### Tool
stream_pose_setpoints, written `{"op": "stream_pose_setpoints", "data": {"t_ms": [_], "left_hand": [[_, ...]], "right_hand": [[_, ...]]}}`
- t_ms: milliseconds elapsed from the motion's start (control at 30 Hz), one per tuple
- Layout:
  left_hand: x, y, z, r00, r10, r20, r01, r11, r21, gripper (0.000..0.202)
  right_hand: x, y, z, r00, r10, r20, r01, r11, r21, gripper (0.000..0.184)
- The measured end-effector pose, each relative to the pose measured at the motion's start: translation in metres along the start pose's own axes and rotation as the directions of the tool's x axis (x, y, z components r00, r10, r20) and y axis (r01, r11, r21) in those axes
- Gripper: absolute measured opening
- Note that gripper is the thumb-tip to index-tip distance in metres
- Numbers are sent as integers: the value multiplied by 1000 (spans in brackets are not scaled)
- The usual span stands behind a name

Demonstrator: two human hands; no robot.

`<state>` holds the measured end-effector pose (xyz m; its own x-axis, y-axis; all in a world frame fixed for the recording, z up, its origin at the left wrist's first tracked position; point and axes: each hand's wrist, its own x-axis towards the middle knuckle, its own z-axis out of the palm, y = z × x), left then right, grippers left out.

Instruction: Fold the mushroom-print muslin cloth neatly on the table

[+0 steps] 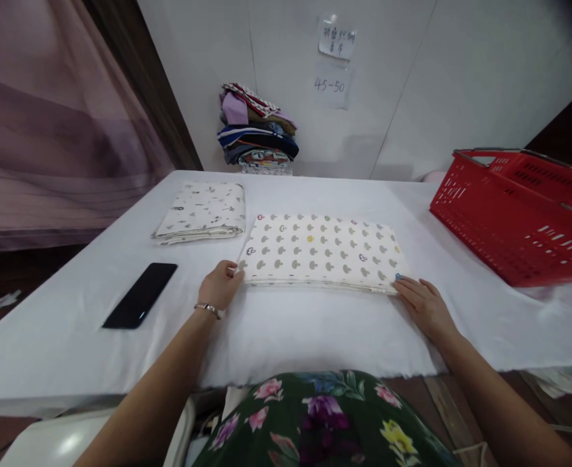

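Observation:
A folded cream cloth with a mushroom print lies flat in the middle of the white table. My left hand, with a bracelet at the wrist, pinches the cloth's near left corner with curled fingers. My right hand rests at the near right corner, its fingers stretched out flat with the tips touching the cloth's edge.
A second folded printed cloth lies to the left. A black phone sits nearer the left edge. A red plastic basket stands on the right. A stack of folded clothes leans against the back wall under paper notes.

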<state>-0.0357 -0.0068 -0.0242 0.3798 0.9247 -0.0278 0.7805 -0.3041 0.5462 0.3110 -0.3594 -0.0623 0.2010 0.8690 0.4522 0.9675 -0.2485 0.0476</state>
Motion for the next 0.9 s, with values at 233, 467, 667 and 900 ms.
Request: {"op": "stream_pose_setpoints", "data": {"t_ms": [233,467,667,900], "left_hand": [[-2,5,-7,986,129,-103,-112,981,157,35],[-23,59,21,620,785,8,-766,603,222,20],[-25,82,64,499,857,132,-866,487,109,14],[-12,79,65,532,827,181,-846,526,84,13]], "right_hand": [[3,-13,-6,998,65,0,-65,998,22,33],[51,-67,-6,996,-85,-9,86,983,160,28],[87,-96,6,987,-155,43,139,958,251,24],[91,-89,19,988,-144,62,122,955,272,27]]}}
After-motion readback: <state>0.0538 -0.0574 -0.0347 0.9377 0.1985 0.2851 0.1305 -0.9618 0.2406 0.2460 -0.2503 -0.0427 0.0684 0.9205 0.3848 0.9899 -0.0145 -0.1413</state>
